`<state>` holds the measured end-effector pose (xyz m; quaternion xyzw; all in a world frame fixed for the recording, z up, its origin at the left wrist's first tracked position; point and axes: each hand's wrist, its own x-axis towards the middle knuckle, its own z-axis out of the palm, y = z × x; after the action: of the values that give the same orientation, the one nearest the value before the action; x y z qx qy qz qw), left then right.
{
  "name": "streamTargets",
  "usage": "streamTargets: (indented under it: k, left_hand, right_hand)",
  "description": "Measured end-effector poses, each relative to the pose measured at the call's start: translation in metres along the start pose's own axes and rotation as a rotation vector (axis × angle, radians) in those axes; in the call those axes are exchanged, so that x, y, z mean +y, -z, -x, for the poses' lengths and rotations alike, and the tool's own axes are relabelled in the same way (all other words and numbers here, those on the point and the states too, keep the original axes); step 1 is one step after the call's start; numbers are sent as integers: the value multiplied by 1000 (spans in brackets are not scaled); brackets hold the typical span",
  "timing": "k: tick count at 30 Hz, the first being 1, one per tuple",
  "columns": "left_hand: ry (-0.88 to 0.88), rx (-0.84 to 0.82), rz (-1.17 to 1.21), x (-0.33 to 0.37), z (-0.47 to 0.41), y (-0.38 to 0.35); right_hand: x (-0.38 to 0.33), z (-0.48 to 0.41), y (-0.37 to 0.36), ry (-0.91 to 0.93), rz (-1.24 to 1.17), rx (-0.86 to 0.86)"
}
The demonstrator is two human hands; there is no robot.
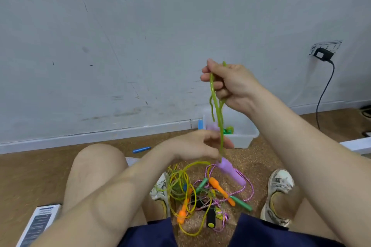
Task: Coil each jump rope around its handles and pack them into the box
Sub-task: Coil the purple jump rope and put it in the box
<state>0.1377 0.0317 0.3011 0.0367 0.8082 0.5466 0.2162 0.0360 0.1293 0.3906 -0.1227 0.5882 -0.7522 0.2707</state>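
Note:
My right hand (228, 82) is raised and grips several looped strands of a green rope (217, 114) that hang down from it. Lower down, my left hand (198, 144) pinches the same strands just above a purple handle (230, 171), which dangles from the rope over the floor. Between my feet lies a tangled pile of jump ropes (202, 196) with orange, green and black-and-yellow handles and yellow and pink cords. The translucent white box (244, 136) stands by the wall behind my hands, with green and purple items inside.
A blue handle (141, 149) lies on the brown floor near the skirting board. A white flat carton (38, 224) sits at the lower left beside my knee. A plug and black cable (323, 94) hang from a wall socket on the right.

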Motion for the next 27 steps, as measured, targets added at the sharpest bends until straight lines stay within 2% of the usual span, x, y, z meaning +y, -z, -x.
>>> streamTargets:
  k: [3,7,8,11,12,16,18,22,24,27]
  left_hand:
    - [-67,89,86,0,0,-7]
    - [-181,85,134,2,3,3]
    - [-203,153,205,3,2,5]
    - [-339,492,524,9,-4,18]
    - [-357,522,585,10,-6,22]
    - [-274,207,580,8,-14,18]
    - [-285,228,572,8,-21,14]
    - [-361,488,852,32,-32,33]
    - [-344,640,948,47,-39,51]
    - [-266,789,881,57,-51,69]
  right_hand:
    - [-10,-6,6,-77,-162,41]
    - [-14,-13,14,-123,-224,54]
    - [-14,-14,16,-145,-226,43]
    - [-10,-18,16,-230,-210,-8]
    - [-7,-20,15,-254,-216,-21]
    - [1,-31,7,-312,-487,-63]
    - [4,-38,6,-317,-573,-52]
    - [14,-48,19,-274,-197,26]
    - [23,-41,27,-304,-74,-148]
    - [37,-26,35,-360,51,-493]
